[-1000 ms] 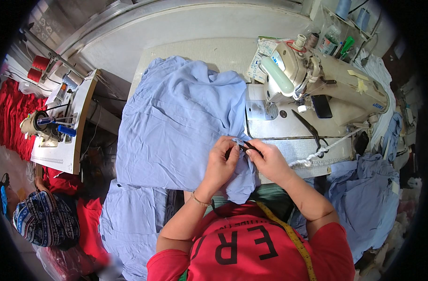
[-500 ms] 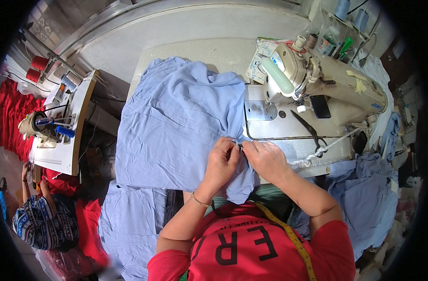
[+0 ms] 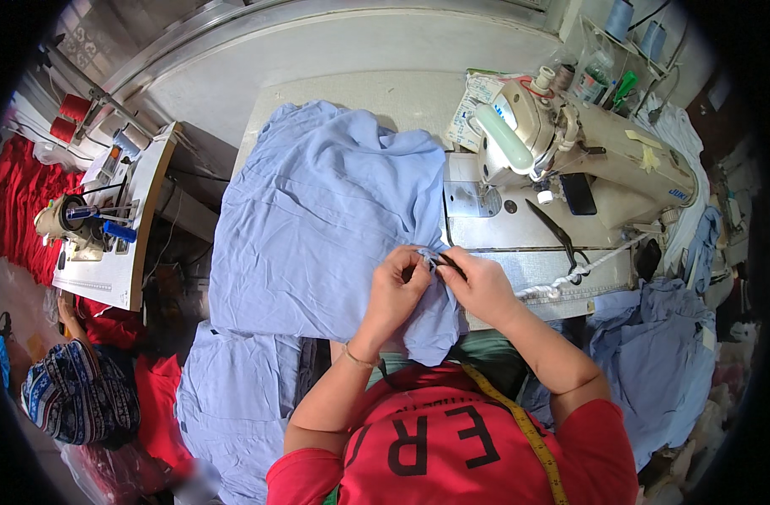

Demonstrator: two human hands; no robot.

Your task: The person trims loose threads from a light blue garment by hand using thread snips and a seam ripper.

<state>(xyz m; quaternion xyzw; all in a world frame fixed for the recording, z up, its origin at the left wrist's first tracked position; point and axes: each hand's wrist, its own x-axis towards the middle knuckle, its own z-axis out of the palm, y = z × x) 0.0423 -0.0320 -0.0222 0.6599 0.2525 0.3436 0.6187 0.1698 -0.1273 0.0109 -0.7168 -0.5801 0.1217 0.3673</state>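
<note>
A light-blue garment [image 3: 317, 210] lies spread and rumpled over the sewing table, its near edge hanging toward my lap. My left hand [image 3: 399, 282] pinches a gathered bit of that cloth at the garment's right side. Close beside it, my right hand [image 3: 477, 284] is closed at the same bit. A small, slim dark thing [image 3: 451, 264] shows between its thumb and fingers; its kind is too small to make out. The fingertips of both hands nearly meet.
To the right stands a sewing machine [image 3: 587, 143], with a phone [image 3: 578, 194], black scissors [image 3: 556, 231] and a white cord [image 3: 599, 268] by it. More blue garments [image 3: 654, 362] are piled at the right. Another person [image 3: 80, 391] sits at the left machine table [image 3: 149, 219].
My right hand has turned slightly, and the dark thing now shows more within its fingers. A twisted bit of cloth shows between my hands. The other person's arm at the left has shifted.
</note>
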